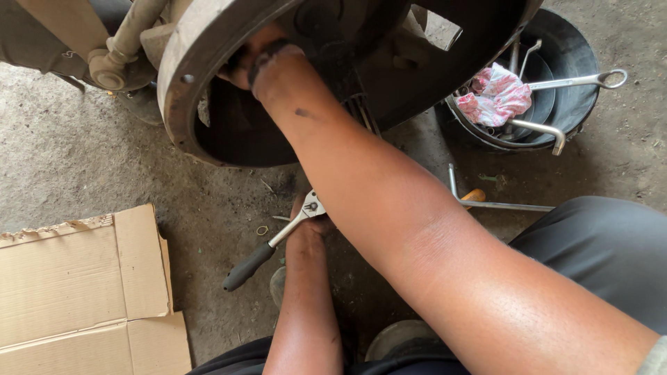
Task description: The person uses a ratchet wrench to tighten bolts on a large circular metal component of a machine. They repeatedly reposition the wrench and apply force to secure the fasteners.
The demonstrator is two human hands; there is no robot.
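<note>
Both hands are engaged at a large rusty brake drum (182, 104) mounted on a vehicle axle, seen from above. Right hand (243, 62): reaching up over the drum's rim into the hub area, wrist bearing a dark band; fingers are hidden behind the rim, so whether it is gripping anything cannot be told. Left hand (309, 222): low, beneath the drum, wrapped around the head end of a ratchet wrench (278, 239). The wrench's metal shank runs down to the left and ends in a black handle that hangs free above the concrete floor (69, 173).

Surroundings noted:
- A small metal ring (262, 230) lies on the floor just beside the wrench shank.
- Flattened cardboard (76, 285) lies on the floor at lower left, well apart from the drum.
- A black tub (580, 52) stands at upper right, near the drum's edge. It holds a pink-and-white rag (495, 97), a combination spanner (580, 80) resting across the rim, and a bent socket wrench (545, 132).
- Two thin metal rods (507, 205) lie on the floor between the tub and the person's dark-trousered knee (597, 243); an orange-tipped tool handle (474, 196) shows beside them.
- A steering or suspension joint (104, 69) is visible at upper left, next to the drum.
</note>
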